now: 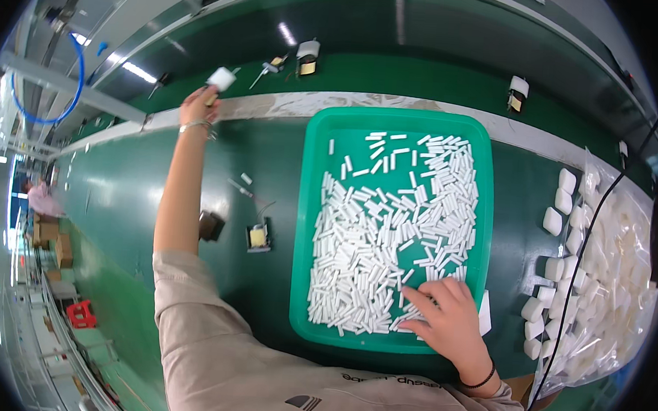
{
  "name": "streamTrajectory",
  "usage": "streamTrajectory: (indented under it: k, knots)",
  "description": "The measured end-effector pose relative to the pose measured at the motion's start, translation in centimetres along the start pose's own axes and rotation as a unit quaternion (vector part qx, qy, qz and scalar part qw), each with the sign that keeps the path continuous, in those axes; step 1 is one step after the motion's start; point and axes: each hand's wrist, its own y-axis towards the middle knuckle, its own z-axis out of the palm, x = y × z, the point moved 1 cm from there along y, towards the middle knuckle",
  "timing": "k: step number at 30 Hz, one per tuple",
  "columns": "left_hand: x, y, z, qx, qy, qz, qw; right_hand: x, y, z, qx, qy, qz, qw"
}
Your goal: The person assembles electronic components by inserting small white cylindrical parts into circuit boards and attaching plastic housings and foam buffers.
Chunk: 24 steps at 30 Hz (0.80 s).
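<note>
My left hand (pixel 199 109), at the end of an outstretched arm, grips a small white-capped part (pixel 221 79) over the pale edge strip between bench and belt. Its lower portion is hidden by my fingers. My right hand (pixel 446 318) reaches into the near right corner of a green tray (pixel 308 204). Thumb and forefinger are spread, with no stick visible between them. Just beyond the fingertips lie many short white sticks (pixel 351 267), heaped loosely across the tray. On the bench left of the tray sits a small dark assembly (pixel 258 236) with a yellow block and thin wires.
A dark green belt (pixel 412 75) runs along the far side, carrying white-capped assemblies (pixel 307 57) and another assembly (pixel 517 93). Right of the tray, white rounded blocks (pixel 555 268) spill from a clear plastic bag (pixel 620 253). A black cable (pixel 587 240) crosses the bag. A dark brown block (pixel 209 226) lies near my left arm.
</note>
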Motion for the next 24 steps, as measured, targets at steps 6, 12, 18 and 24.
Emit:
streamTrajectory:
  k: [6, 12, 18, 24]
  knots:
    - [0.8, 7.3, 0.2, -0.314, 0.014, 0.010, 0.949, -1.1, 0.0, 0.7, -0.036, 0.024, 0.006, 0.999]
    - [0.5, 1.9, 11.4, -0.089, 0.652, 0.298, 0.692, -1.2, 0.1, 0.7, -0.006, 0.026, 0.012, 1.000]
    - [-0.4, -1.4, 15.0, 0.010, 0.630, 0.237, 0.739, -0.7, -0.1, 0.5, -0.087, 0.093, 0.004, 0.992]
    - [-3.8, -9.1, 14.0, 0.089, 0.172, 0.134, 0.972, -0.7, -0.9, 0.0, -0.200, 0.202, 0.054, 0.957]
